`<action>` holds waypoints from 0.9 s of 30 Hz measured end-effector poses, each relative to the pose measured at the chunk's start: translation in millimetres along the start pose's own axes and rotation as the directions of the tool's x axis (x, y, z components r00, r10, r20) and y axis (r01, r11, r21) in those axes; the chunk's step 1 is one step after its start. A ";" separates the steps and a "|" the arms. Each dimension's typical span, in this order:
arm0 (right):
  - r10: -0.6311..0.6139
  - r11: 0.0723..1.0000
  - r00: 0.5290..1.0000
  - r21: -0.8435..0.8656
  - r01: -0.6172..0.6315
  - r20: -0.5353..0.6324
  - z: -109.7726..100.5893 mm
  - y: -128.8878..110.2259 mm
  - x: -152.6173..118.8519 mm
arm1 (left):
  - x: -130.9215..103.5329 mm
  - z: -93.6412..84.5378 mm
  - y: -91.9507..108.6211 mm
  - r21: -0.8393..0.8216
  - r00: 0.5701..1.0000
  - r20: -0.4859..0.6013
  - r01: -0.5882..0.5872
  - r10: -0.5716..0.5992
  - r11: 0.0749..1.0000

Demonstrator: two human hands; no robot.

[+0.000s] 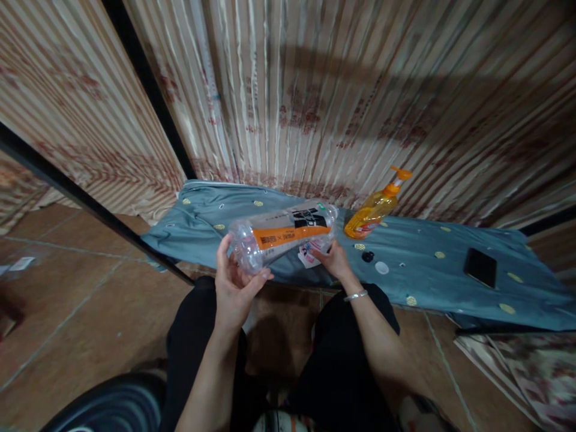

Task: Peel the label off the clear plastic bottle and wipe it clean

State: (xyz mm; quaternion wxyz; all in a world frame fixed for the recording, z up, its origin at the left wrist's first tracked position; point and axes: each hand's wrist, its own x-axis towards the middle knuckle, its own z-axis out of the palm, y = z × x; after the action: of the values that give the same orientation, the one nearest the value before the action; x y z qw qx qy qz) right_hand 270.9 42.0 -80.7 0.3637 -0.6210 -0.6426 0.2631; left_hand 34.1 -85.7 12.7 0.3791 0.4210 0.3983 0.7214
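A large clear plastic bottle (292,233) with an orange and black printed label lies sideways above the cloth. My left hand (234,287) cups its left end, fingers beneath and behind, thumb along the near side. My right hand (336,259) is closed at the right end, fingers pinching a small white and pink printed packet (308,257) just under the bottle. Whether those fingers also support the bottle is hidden. To the right, an orange pump bottle (371,213) stands tilted in view. A small black cap (368,257) and a white disc (382,267) lie near my right wrist.
A teal patterned cloth (427,240) covers the narrow bench. On its right part rests a dark phone (480,267). Behind hangs a striped curtain (288,90). Black metal poles (153,90) rise at left, and a dark round stool (121,405) stands at lower left.
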 end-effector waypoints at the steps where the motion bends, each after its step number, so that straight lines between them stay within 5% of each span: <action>1: 0.002 1.000 1.000 0.000 -0.002 0.006 -0.1 -0.1 0.0 | -0.1 -0.1 -0.4 0.001 1.000 0.002 -0.001 0.001 1.000; 27: -0.001 1.000 1.000 -0.008 0.001 -0.001 0.7 1.7 0.5 | -0.3 -1.3 -0.5 -0.021 1.000 0.016 -0.009 0.009 1.000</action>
State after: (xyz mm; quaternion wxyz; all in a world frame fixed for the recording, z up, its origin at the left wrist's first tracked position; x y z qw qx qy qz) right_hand 271.5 42.7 -82.4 0.3614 -0.6221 -0.6440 0.2600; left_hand 33.2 -86.1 11.7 0.3836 0.4245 0.3857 0.7238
